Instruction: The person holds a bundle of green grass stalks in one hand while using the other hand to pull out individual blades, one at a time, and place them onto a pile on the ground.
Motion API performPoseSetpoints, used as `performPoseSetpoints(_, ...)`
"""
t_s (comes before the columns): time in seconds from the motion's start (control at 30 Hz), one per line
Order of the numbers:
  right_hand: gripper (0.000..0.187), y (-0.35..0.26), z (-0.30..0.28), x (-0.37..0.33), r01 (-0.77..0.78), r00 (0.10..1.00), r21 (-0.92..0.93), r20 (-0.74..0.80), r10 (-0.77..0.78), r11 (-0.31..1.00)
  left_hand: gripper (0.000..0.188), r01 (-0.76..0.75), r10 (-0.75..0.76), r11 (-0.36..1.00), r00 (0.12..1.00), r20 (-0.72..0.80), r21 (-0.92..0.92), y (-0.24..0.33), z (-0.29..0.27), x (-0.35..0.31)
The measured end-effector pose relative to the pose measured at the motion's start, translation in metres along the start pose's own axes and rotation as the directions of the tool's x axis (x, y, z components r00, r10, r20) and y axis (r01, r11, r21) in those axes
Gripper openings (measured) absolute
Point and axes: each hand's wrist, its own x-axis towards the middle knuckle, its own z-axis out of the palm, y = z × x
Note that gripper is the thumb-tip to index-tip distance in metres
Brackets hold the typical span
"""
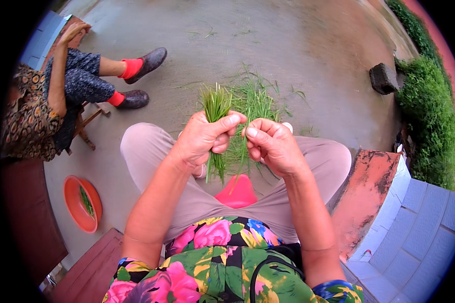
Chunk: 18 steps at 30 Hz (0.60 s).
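In my left hand [207,135] is a bundle of thin green stalks [216,102], like chives, gripped upright with the fingers wrapped round it. Cut-looking pale tips stick out above the fist and darker green ends hang below it. Close beside it, my right hand [272,141] pinches a few loose green blades [244,151] between thumb and forefinger. Both hands are held over my lap, nearly touching at the fingertips. On the ground just beyond them lies a loose pile of the same green stalks [258,103].
At the left another person [40,106] sits on a wooden stool, legs stretched out. An orange basin [82,204] with some greens in it stands on the ground at lower left. A pink seat [237,193] shows beneath me. At right are a low wall [361,202], a dark block [383,79] and bushes [429,116].
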Motion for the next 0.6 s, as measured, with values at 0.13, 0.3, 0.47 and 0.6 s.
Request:
performPoseSetpoints(0.13, 0.013, 0.005, 0.01, -0.012, 0.023, 0.998, -0.057, 0.051, -0.02, 0.998, 0.017, -0.027, 0.027, 0.999, 1.0, -0.006, -0.046, -0.004, 0.004, -0.022)
performPoseSetpoints(0.3, 0.019, 0.007, 0.018, -0.023, 0.014, 0.988, -0.091, 0.156, 0.0, 0.996, 0.017, -0.056, 0.059, 0.997, 0.997, 0.059, -0.056, -0.009, 0.007, -0.037)
performPoseSetpoints(0.47, 0.021, 0.008, 0.02, -0.03, 0.031, 0.987, -0.051, 0.157, -0.022, 0.998, 0.015, -0.12, 0.12, 0.992, 0.993, 0.015, -0.028, -0.011, 0.015, -0.044)
performPoseSetpoints(0.6, 0.022, 0.008, 0.021, -0.032, 0.088, 0.986, -0.022, 0.144, -0.084, 0.996, 0.012, -0.144, 0.147, 0.988, 0.987, -0.061, 0.054, -0.011, 0.019, -0.046)
